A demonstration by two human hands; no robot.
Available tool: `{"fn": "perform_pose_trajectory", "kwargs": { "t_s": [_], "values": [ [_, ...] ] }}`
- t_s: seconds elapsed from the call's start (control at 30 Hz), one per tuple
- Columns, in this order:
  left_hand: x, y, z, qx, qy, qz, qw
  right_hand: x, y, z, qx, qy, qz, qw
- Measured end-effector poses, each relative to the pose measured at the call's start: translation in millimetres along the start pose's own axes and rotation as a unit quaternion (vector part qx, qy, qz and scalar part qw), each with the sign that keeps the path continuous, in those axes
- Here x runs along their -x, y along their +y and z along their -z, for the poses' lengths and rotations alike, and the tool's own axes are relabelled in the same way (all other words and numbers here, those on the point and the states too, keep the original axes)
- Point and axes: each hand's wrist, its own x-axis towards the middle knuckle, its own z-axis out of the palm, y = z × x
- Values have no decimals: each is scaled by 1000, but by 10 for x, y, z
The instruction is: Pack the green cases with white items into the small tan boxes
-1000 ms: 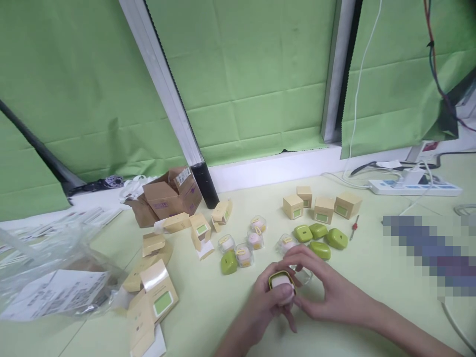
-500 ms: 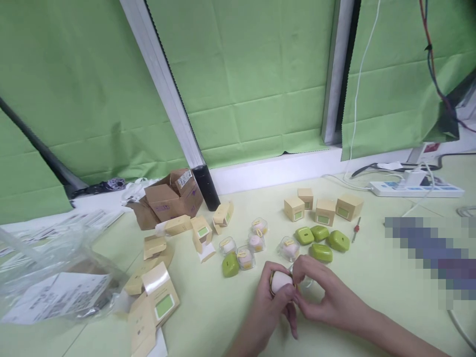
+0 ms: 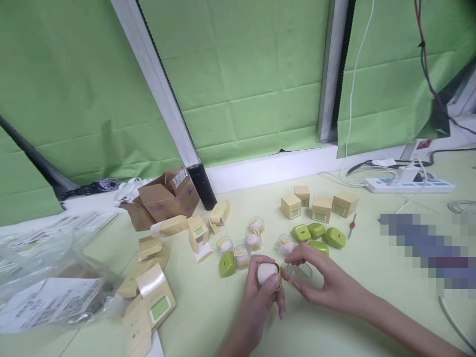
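Observation:
My left hand [image 3: 262,292] is wrapped round a small rounded white item with a thin yellow-green rim [image 3: 267,271], its thumb pressed on the front. Close by on the right, my right hand [image 3: 316,275] has its thumb and index finger apart, with nothing visibly gripped. A clear plastic cover [image 3: 302,271] lies on the table behind those fingers and is partly hidden. Just beyond the hands sit several clear-cased pinkish items with yellow loops [image 3: 242,256] and a green rounded case [image 3: 227,265]. Several more green cases [image 3: 335,238] are grouped past my right hand.
Several small closed cardboard boxes [image 3: 322,209] stand at the back. Opened boxes [image 3: 161,302] and a plastic bag [image 3: 55,282] lie at left. A brown carton [image 3: 169,196], a black cylinder [image 3: 203,186], a red-and-grey tool [image 3: 352,225] and a power strip [image 3: 442,186] are further back.
My right hand's fingers have come away from the white item and spread. My left hand has shifted slightly left with the item, uncovering more of the clear cover.

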Motion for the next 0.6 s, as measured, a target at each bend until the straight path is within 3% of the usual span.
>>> {"fn": "perform_pose_trajectory", "kwargs": {
  "t_s": [0.17, 0.23, 0.4, 0.6],
  "values": [
    [3, 21, 9, 10, 12, 8, 1000, -9, 36, 78, 109, -51, -7, 993],
    [1, 8, 12, 1, 12, 7, 1000, -13, 14, 65, 95, -52, -3, 994],
    [9, -76, 16, -79, -1, -27, 997, 1, -79, -62, -20, 3, 20, 1000],
    [26, -165, 15, -124, -42, -67, 989, 45, -59, -177, 9, 31, 72, 997]
  ]
}}
